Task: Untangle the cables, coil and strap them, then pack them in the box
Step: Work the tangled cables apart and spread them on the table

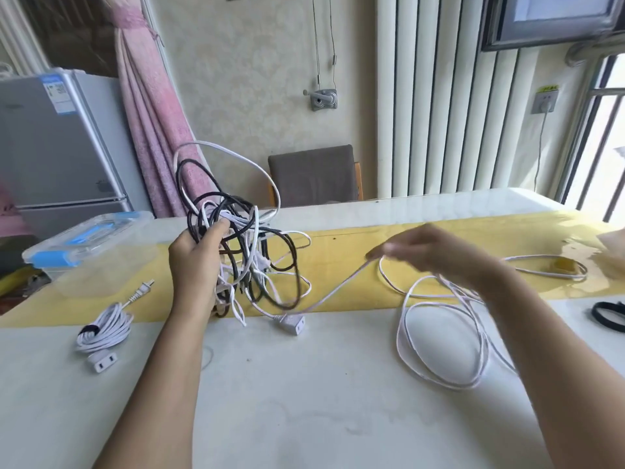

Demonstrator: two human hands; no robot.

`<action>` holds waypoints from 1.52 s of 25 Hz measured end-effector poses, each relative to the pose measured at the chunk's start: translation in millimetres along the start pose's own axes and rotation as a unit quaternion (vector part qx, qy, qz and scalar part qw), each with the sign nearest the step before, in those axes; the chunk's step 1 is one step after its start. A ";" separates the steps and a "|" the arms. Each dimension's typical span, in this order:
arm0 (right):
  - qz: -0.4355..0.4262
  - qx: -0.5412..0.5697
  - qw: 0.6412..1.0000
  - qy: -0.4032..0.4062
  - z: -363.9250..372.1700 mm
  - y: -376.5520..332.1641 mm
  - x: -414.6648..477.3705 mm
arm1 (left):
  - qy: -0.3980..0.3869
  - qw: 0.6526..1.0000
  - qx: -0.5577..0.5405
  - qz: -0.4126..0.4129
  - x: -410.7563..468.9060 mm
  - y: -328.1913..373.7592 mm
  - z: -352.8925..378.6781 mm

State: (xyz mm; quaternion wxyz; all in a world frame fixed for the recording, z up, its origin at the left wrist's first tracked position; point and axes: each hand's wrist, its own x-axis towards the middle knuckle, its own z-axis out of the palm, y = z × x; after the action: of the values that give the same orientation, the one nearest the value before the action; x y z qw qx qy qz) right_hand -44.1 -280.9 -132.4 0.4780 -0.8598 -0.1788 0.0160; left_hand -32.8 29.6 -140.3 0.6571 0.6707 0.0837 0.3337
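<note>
Tangle (pixel 243 252): black and white cables, lifted at centre left, long axis roughly upright.
Left hand (pixel 194 262): fingers curled round the tangle, thumb pointing up.
Right hand (pixel 436 252): blurred; fingertips pressed together, pinching the white cable (pixel 338 289).
White cable: taut, slanting from the pinch down-left to its socket (pixel 293 324) on the table (pixel 304 401); loose loops lie near right.
Coil (pixel 105 328): strapped, near left; plug (pixel 143 290) points far-right.
Box (pixel 88 245): far left, lid on.

Left hand (pixel 194 262), right hand (pixel 436 255): two. One cable tangle (pixel 243 252), one loose white cable (pixel 295 325), one strapped coil (pixel 105 328), one box (pixel 91 245).
</note>
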 end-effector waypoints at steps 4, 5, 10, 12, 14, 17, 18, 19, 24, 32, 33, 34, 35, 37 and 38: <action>0.148 -0.155 0.884 0.415 -44.5 20.7 -10.2 | -0.027 0.990 -0.084 -0.111 -15.3 11.3 14.6; 0.200 -0.231 0.860 0.409 -42.8 28.0 -7.2 | -0.055 0.983 -0.109 -0.134 -20.9 13.1 19.9; 0.218 -0.358 0.888 0.188 -7.4 30.2 10.0 | -0.108 0.963 -0.165 -0.181 -35.6 15.8 34.2; 0.145 -0.313 0.936 0.067 12.7 13.6 9.8 | -0.106 0.959 -0.189 -0.182 -38.5 17.0 36.3; 0.121 -0.252 0.959 -0.043 33.3 -5.1 5.0 | -0.120 0.949 -0.223 -0.188 -39.3 17.0 36.6; 0.113 -0.287 0.943 -0.126 55.0 -11.7 6.6 | -0.127 0.934 -0.265 -0.202 -34.2 14.2 34.2; 0.111 -0.288 0.943 -0.128 60.4 -10.5 6.4 | -0.126 0.931 -0.275 -0.203 -32.9 13.8 33.9; 0.107 -0.257 0.953 -0.124 66.1 -9.4 5.5 | -0.127 0.927 -0.286 -0.205 -33.0 13.6 34.4; 0.087 0.288 0.951 -0.067 95.9 -13.4 11.9 | -0.205 0.909 -0.299 -0.204 -38.2 14.4 34.5; -0.045 0.149 0.986 0.058 76.1 -25.7 9.7 | -0.369 0.912 -0.142 -0.104 -49.4 3.3 38.1; -0.060 0.118 0.989 0.064 73.9 -28.8 8.8 | -0.387 0.908 -0.125 -0.098 -49.8 3.3 37.8; -0.068 0.098 0.991 0.065 71.0 -31.4 7.8 | -0.401 0.905 -0.107 -0.094 -49.1 3.3 37.5; -0.067 0.090 0.992 0.061 68.1 -32.7 6.9 | -0.412 0.902 -0.095 -0.090 -48.9 4.6 36.6; -0.054 0.097 0.993 0.048 63.7 -32.7 5.7 | -0.421 0.901 -0.077 -0.072 -49.9 5.3 35.6; -0.045 0.098 0.993 0.044 63.5 -31.4 5.8 | -0.422 0.903 -0.066 -0.058 -50.7 5.6 36.0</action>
State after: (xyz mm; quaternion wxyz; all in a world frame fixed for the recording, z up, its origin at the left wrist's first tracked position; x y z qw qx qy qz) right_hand -60.4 -212.1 -140.0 0.5673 -0.8000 -0.1935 -0.0261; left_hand -53.2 -28.7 -149.0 0.6921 0.6977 -0.1844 -0.0142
